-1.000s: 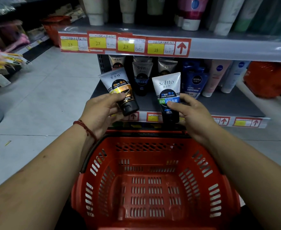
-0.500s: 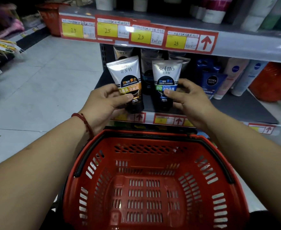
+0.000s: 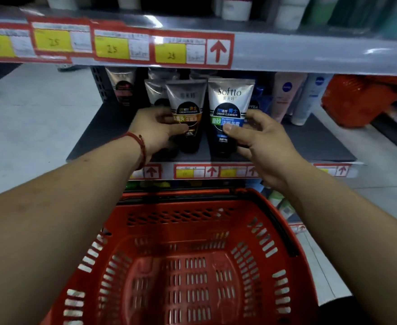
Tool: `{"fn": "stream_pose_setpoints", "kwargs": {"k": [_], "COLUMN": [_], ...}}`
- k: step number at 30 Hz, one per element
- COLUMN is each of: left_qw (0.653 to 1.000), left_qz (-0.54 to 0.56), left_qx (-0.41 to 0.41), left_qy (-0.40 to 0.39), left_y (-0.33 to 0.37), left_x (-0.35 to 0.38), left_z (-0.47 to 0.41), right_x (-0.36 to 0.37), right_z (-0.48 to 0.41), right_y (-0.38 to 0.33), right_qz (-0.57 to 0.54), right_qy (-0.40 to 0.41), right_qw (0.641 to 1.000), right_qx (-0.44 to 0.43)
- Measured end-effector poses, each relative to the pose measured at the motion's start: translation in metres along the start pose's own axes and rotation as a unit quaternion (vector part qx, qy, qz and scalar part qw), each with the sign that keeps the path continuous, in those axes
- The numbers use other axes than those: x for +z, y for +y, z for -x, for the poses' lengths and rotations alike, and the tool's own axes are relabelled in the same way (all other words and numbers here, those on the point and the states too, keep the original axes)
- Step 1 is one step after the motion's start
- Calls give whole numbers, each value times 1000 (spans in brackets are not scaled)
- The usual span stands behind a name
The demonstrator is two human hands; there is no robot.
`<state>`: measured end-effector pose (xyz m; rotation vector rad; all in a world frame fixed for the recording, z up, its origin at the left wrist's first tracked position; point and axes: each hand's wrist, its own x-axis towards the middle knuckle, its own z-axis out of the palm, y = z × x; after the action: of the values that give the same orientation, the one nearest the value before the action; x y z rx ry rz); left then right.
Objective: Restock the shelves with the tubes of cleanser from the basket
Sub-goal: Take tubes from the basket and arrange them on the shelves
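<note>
My left hand (image 3: 156,129) grips a silver and black cleanser tube with an orange band (image 3: 186,106), standing cap-down on the dark lower shelf (image 3: 310,146). Right beside it, my right hand (image 3: 257,137) grips a silver Softto tube with a blue and green label (image 3: 230,102), also upright with its cap on the shelf. More tubes of the same kind (image 3: 122,85) stand behind them. The red basket (image 3: 192,266) sits below the shelf edge between my forearms, with no tubes showing inside.
Blue and white Nivea tubes (image 3: 286,95) stand to the right on the same shelf. The grey upper shelf (image 3: 310,52) with yellow price tags hangs close above the tube tops. Another red basket (image 3: 361,99) sits at far right. Tiled floor lies to the left.
Both hands moved forward and set the two tubes upright onto the lower shelf. The left tube went from tilted to vertical. My view moved closer to the shelf.
</note>
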<state>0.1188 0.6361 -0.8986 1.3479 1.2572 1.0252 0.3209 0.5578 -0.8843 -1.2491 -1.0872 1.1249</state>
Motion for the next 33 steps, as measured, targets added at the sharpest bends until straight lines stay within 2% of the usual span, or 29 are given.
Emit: {"fn": "stream_pose_setpoints", "kwargs": {"k": [8,11,13,22,33], "left_qw": [998,980,971,956,947], "left_qz": [-60,-194,-232,-268,-299], "left_qx": [-14,-25,-39,-25,-1], "left_qy": [22,34,46,119,116], "left_y": [-21,-22,-20,-16,-7], "left_x": [27,35,41,64,70], "left_z": [-24,-27,-27,-46,-46], "right_x": [-19,-20,-20,-22,-19], "right_z": [-6,-7,-9,-13,-14], "right_y": [4,4,5,7,5], "right_qz": [-29,-37,-43,-59,-57], "right_qy": [7,5,5,9,-2], "right_qw": [999,999,999,998,998], "right_qx": [18,23,24,22,13]}}
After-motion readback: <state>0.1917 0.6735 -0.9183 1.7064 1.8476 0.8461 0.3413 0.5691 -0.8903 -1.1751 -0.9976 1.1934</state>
